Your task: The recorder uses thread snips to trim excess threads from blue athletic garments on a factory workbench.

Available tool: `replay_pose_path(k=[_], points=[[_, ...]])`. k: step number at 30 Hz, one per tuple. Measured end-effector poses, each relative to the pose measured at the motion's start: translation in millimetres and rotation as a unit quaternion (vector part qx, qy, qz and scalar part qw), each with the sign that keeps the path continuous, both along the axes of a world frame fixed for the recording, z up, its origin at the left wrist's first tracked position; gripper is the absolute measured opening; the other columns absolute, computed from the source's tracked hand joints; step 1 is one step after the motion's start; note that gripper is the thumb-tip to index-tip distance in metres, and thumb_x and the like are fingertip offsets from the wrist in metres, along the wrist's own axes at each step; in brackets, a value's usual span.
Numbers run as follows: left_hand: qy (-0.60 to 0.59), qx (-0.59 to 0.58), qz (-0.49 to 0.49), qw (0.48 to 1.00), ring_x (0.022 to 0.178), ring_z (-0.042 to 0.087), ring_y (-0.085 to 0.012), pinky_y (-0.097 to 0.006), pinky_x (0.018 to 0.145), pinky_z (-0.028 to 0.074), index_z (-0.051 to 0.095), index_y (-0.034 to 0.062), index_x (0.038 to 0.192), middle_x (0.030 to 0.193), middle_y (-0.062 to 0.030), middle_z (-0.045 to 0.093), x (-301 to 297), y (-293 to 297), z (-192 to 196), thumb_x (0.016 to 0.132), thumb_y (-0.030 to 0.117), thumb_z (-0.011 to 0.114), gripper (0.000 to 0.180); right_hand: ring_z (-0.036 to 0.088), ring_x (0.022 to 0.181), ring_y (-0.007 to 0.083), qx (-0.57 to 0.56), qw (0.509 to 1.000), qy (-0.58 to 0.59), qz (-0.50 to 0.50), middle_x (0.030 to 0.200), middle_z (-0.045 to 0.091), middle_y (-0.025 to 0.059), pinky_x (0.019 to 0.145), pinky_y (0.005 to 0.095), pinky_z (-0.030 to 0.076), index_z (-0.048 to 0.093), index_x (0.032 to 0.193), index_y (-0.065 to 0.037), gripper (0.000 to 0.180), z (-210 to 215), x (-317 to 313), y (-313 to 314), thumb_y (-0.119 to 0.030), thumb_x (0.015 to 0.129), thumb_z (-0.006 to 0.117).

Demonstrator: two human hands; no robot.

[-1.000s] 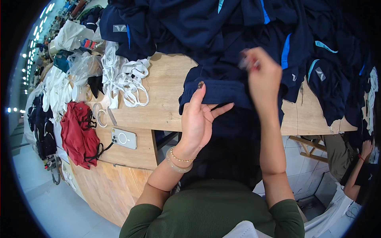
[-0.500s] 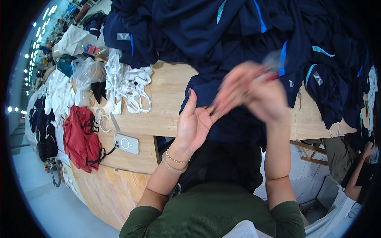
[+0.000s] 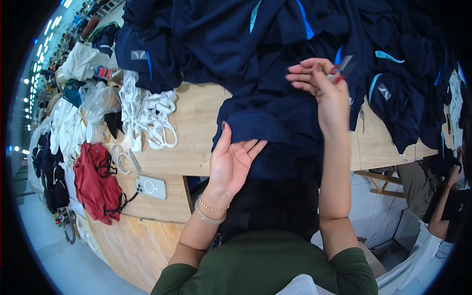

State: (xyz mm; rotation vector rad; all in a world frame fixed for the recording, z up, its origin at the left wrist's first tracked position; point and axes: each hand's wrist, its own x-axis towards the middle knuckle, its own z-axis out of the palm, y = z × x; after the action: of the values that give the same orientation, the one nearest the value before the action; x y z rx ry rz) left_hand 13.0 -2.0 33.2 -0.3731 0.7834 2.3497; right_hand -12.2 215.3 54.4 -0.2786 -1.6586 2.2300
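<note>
A navy garment point(image 3: 290, 120) hangs over the table's front edge in front of me, one end of it on my dark lap. My left hand point(image 3: 231, 160) lies palm up against its folded edge, fingers spread and thumb apart, gripping nothing. Higher up on the right, my right hand point(image 3: 322, 83) is raised over the cloth. Small thread snips point(image 3: 345, 64) with a grey blade and a red part sit in its grip, partly hidden by the palm. Its outer fingers stretch out to the left.
More navy garments point(image 3: 211, 44) with blue strips are heaped along the far side. On the left of the wooden table point(image 3: 196, 115) are white straps point(image 3: 157, 115), a red garment point(image 3: 97, 184), tape rings point(image 3: 123, 162) and a phone point(image 3: 151, 187). Another person's arm point(image 3: 440, 211) shows at far right.
My right hand has drawn away from my left hand, rising with the snips. My left hand stays by the garment's folded edge, and the view has shifted slightly.
</note>
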Motion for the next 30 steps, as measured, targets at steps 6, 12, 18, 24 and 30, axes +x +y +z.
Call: replay_pose_path(k=[6,12,18,24,30], points=[[0.01,0.072,-0.037,0.997,0.125,0.053,-0.0314,-0.043,0.111,0.039,0.044,-0.0064,0.134,0.133,-0.0209,0.054,-1.7,-0.4,-9.9,0.104,0.04,0.035,0.056,0.069,0.085,0.0211,-0.009,0.992,-0.052,0.117,0.093,0.068,0.0164,0.076,0.0282,0.054,0.06,0.099,0.006,0.015,-23.0,5.9,-16.8,-0.006,0.092,0.053],[0.016,0.059,-0.033,0.998,0.12,0.057,-0.0298,-0.042,0.109,0.041,0.044,-0.0047,0.132,0.13,-0.0219,0.056,0.9,2.3,1.4,0.105,0.041,0.033,0.055,0.07,0.086,0.0295,-0.243,0.886,0.246,0.31,0.104,0.065,0.0238,0.067,0.0336,0.059,0.056,0.103,0.004,0.019,8.2,35.6,-15.8,-0.012,0.098,0.047],[0.003,0.134,-0.032,0.99,0.121,0.056,-0.0307,-0.044,0.107,0.044,0.044,-0.004,0.134,0.131,-0.021,0.056,12.6,-3.3,13.1,0.105,0.04,0.033,0.054,0.062,0.082,0.0123,0.133,0.988,0.019,-0.07,0.096,0.066,0.0063,0.07,0.0208,0.045,0.064,0.102,0.003,0.016,-37.7,28.6,5.1,-0.004,0.095,0.052],[0.029,0.033,-0.015,0.999,0.108,0.063,-0.0227,-0.041,0.098,0.052,0.058,-0.0007,0.117,0.116,-0.0115,0.063,7.5,0.4,10.0,0.101,0.019,0.051,0.027,0.052,0.069,0.0075,0.295,0.954,0.058,0.009,0.081,0.057,0.0019,0.061,0.0189,0.04,0.07,0.094,-0.002,0.019,1.7,69.7,-30.1,0.009,0.079,0.069],[0.051,-0.02,-0.013,0.998,0.093,0.064,-0.0129,-0.034,0.086,0.056,0.068,-0.0006,0.1,0.102,-0.0059,0.069,13.9,3.8,16.3,0.094,0.009,0.06,0.014,0.048,0.065,0.0083,0.326,0.943,0.067,0.01,0.075,0.052,0.0011,0.056,0.0204,0.037,0.072,0.098,-0.005,0.028,1.1,67.8,-42.7,0.009,0.073,0.073]])
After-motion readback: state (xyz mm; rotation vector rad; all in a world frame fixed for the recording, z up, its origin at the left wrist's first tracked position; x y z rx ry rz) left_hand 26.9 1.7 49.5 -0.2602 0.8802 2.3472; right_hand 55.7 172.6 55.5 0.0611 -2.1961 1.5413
